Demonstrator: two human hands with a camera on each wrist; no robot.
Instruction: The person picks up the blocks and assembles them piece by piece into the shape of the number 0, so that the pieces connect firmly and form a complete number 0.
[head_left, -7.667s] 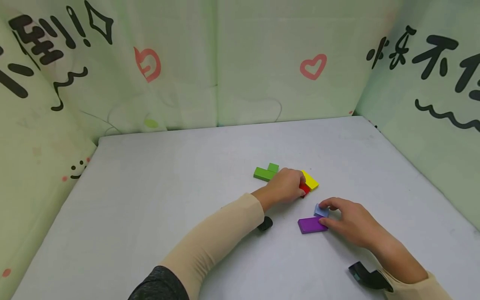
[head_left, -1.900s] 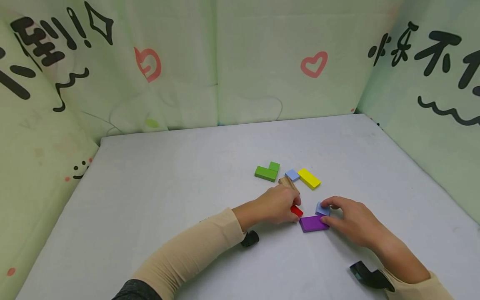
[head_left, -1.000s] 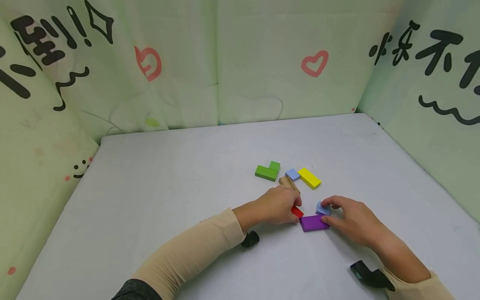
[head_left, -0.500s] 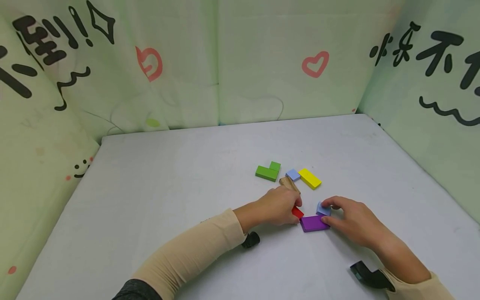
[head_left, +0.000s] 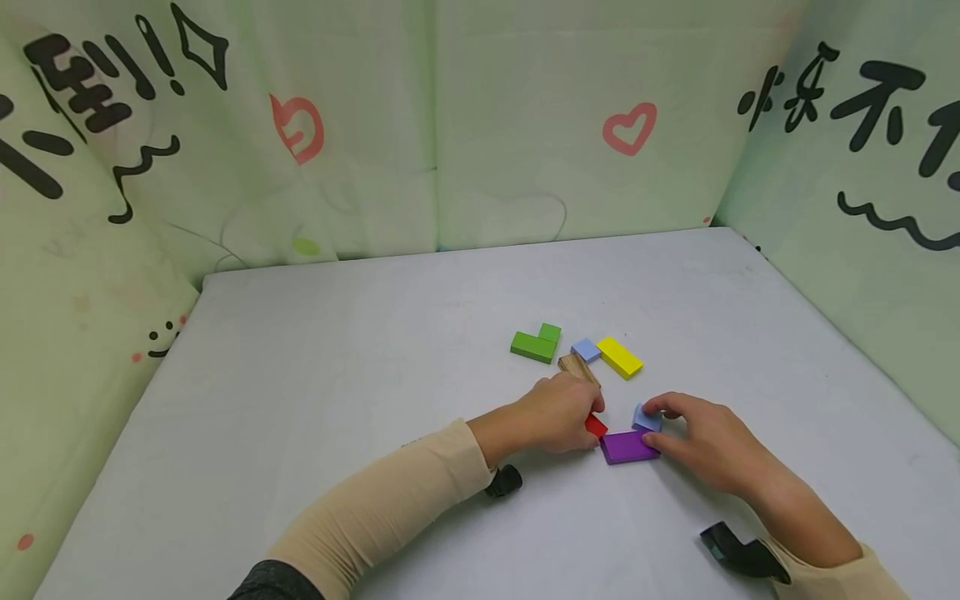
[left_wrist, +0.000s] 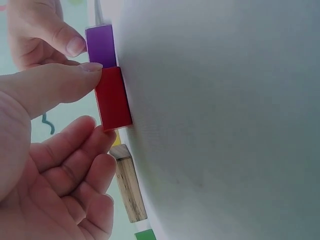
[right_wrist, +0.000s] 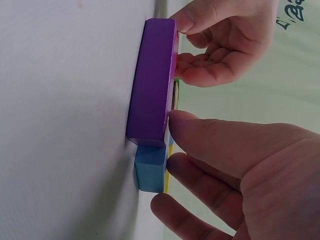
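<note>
With thumb and fingertips, my left hand pinches a red block lying on the table. The end of the red block meets a corner of the purple block. My right hand holds the purple block and the light blue block together: its thumb is at the purple one, its fingers at the blue one. In the head view my left hand covers most of the red block. Just beyond that hand lies a wood-grained block, partly hidden by it.
Farther back on the white table are a green L-shaped block, a second light blue block and a yellow block. The last two touch at a corner. Printed cloth walls the table's back and sides.
Since the earliest frame my left hand has brought the red block from beside the yellow block to the purple one, uncovering the wood-grained and second blue blocks. Over the last two seconds nothing moves noticeably.
</note>
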